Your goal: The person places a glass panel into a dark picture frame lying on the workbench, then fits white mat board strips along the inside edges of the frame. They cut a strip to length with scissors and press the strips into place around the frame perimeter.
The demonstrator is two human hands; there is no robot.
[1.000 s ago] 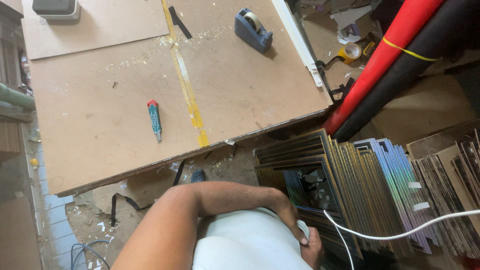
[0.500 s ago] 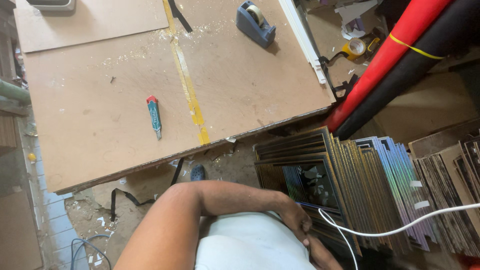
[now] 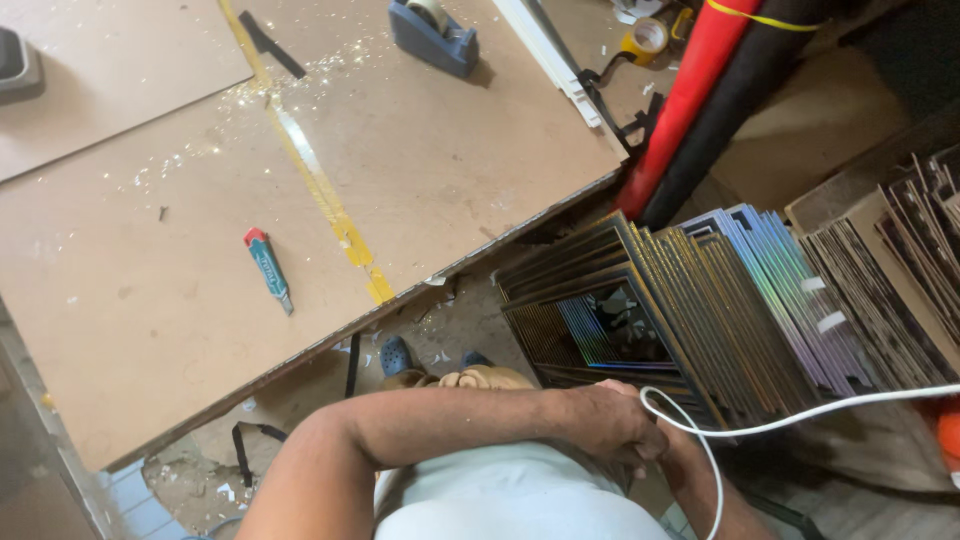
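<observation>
**Hands meet at a stack of picture frames**

The left hand [image 3: 610,425] reaches across the body, fingers curled at the lower edge of the front picture frame [image 3: 600,325]; whether it grips the frame cannot be told. The right hand [image 3: 672,452] lies mostly hidden beneath it, its state unclear. A white cable [image 3: 800,415] loops over both. The frames lean in a row on the floor, right of the brown surface [image 3: 180,300], where a utility knife [image 3: 268,268] and tape dispenser [image 3: 432,35] rest well apart.

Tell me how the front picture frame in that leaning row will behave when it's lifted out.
The front frame is probably stiff, given its straight rails. Its middle looks open, so it is likely light. Leaning on the row of frames, the neighbours may tip forward. The left hand rests near its lower edge.
</observation>
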